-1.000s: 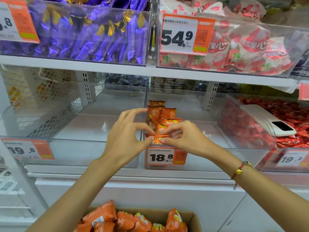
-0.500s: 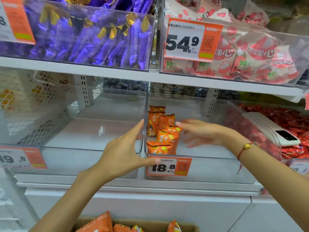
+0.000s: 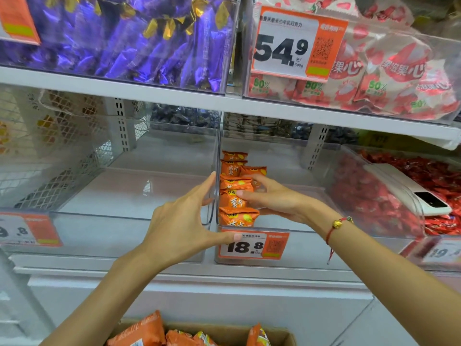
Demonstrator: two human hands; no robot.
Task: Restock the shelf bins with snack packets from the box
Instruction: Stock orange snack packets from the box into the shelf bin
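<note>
Packets [image 3: 235, 193] stand in a row along the bin's [image 3: 299, 248] left wall. My right grip [image 3: 273, 201] presses them with straight fingers; my left grip [image 3: 184, 221], released, touches the bin's front-left corner.

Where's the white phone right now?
Head view, far right: the white phone lies on the red candies in the clear bin right of the orange packet row.

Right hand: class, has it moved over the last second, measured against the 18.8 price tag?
Yes. The right hand went from just above the 18.8 price tag deeper into the bin, beside the orange packets.
</note>
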